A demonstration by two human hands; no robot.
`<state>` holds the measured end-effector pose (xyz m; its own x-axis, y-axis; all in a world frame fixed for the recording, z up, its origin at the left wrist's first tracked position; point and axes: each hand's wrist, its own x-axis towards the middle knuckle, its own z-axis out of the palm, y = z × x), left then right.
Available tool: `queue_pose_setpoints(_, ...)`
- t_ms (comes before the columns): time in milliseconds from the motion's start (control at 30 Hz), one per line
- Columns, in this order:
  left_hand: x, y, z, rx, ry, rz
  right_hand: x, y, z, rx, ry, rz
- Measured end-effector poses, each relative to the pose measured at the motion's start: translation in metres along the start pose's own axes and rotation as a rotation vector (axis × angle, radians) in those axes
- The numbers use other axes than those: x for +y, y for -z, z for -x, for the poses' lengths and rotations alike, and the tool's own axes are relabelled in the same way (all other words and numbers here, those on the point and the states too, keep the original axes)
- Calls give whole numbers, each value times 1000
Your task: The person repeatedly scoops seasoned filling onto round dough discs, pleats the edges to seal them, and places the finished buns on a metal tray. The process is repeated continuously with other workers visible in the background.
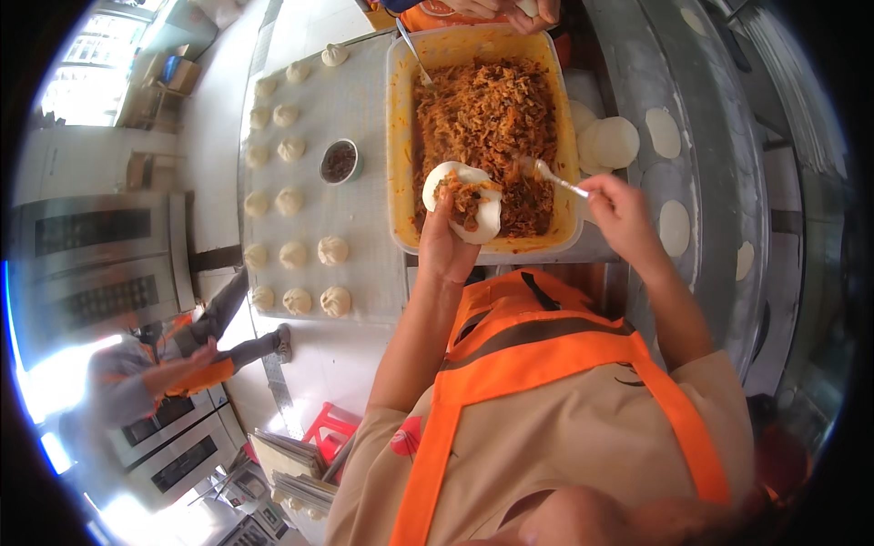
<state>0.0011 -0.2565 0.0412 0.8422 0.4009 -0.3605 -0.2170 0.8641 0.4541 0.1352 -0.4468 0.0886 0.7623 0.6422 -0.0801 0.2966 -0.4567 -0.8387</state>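
Note:
My left hand (447,242) holds a round dough wrapper (486,222) with a heap of shredded filling (466,198) on it, the thumb pressing on the heap. My right hand (618,208) grips the handle of a metal spoon (556,179), whose bowl is over the filling at the right side of the tub. The yellow plastic tub (565,130) holds a large mass of orange-brown shredded filling (488,102). A second spoon (413,51) leans in the tub's far left corner. To the right of the tub lies a stack of flat dough wrappers (612,142).
Left of the tub, a tray (372,205) carries rows of pleated buns (332,250) and a small cup of dark filling (339,162). On the right, a conveyor (649,68) bears loose wrappers (662,133). A co-worker's hands (526,13) are beyond the tub; another person (164,368) walks at left.

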Motion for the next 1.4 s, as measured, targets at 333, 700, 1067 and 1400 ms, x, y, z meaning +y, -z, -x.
queue_pose_setpoints(333,-11,-17,1,-2,19,159,-27,-44,34,70,84,-354)
queue_pose_setpoints(700,-7,2,0,21,-33,-7,-10,-29,25,220,77,-375)
queue_pose_setpoints(1067,-8,-14,11,-84,70,-11,-13,-42,-4,-28,-8,-562)
queue_pose_setpoints(1400,-27,-9,14,-78,-34,-97,-32,-66,-3,-99,245,-452)
